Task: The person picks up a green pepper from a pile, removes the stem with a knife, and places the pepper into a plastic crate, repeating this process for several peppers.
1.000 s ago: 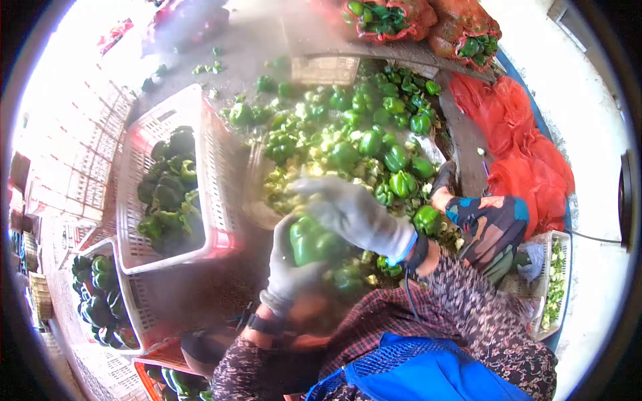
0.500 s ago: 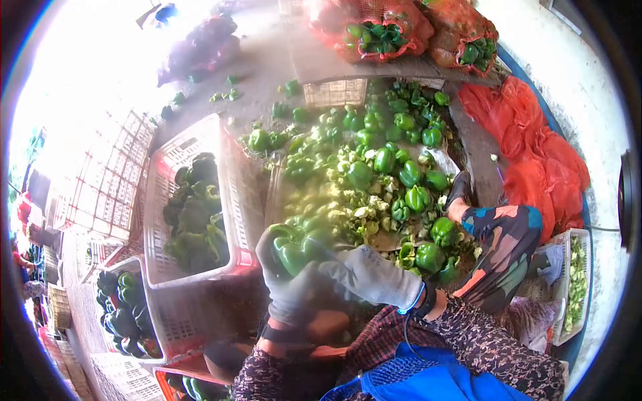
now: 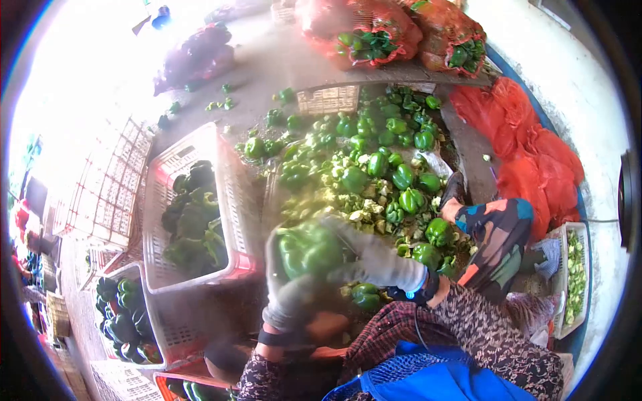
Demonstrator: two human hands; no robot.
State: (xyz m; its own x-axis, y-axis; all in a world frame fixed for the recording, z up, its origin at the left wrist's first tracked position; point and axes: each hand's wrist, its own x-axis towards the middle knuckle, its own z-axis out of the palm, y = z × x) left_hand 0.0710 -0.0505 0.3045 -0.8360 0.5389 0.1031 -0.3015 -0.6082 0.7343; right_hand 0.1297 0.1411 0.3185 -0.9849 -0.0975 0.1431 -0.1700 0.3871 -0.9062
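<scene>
A large green bell pepper [image 3: 307,251] is held up in front of me, a little blurred. My left hand [image 3: 291,299], in a grey work glove, wraps round its left side and underside. From the right, my gloved right hand [image 3: 384,262] reaches it, one blurred finger along the top and the thumb near the lower edge. Whether a small tool sits in the right fingers cannot be made out. Below the right hand lies another green pepper [image 3: 366,296]. Beyond the hands, a pile of green peppers [image 3: 378,162] is mixed with pale cut cores [image 3: 354,207].
To the left stands a white crate [image 3: 249,230] with green peppers; a second crate [image 3: 150,314] of peppers is beside it. Red mesh sacks [image 3: 361,27] stand at the back, and an empty red net [image 3: 528,144] lies right. A basket [image 3: 560,234] of pale pieces stands far right.
The held pepper now shows a broader, rounded side. My right fingers, pinched together at its lower right before, are now spread over its right side. The view has shifted slightly.
</scene>
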